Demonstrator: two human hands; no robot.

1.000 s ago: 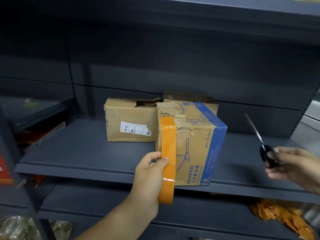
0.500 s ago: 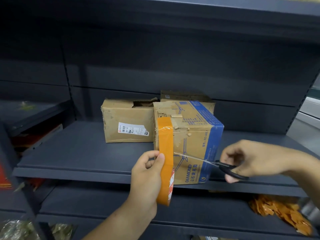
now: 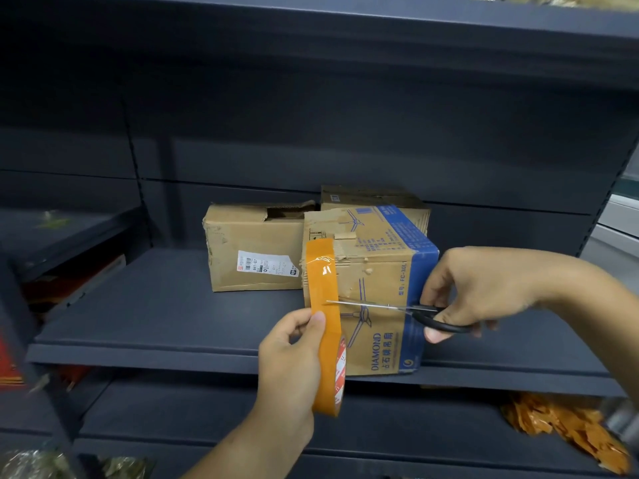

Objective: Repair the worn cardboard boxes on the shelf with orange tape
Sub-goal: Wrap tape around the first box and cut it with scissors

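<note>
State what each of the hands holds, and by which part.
Left hand grips the orange tape roll by its rim; right hand holds the scissors by their black handles.

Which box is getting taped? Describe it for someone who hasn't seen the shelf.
On the dark shelf, three cardboard boxes sit together. It's the front box, at the shelf's edge. Unlike its plain brown neighbours, it has a blue side band and orange tape down its left corner.

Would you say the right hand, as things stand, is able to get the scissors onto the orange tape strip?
Probably yes: the right hand holds the scissors, whose blade tips already reach the orange tape strip stretched taut above the left hand; nothing lies between.
</note>
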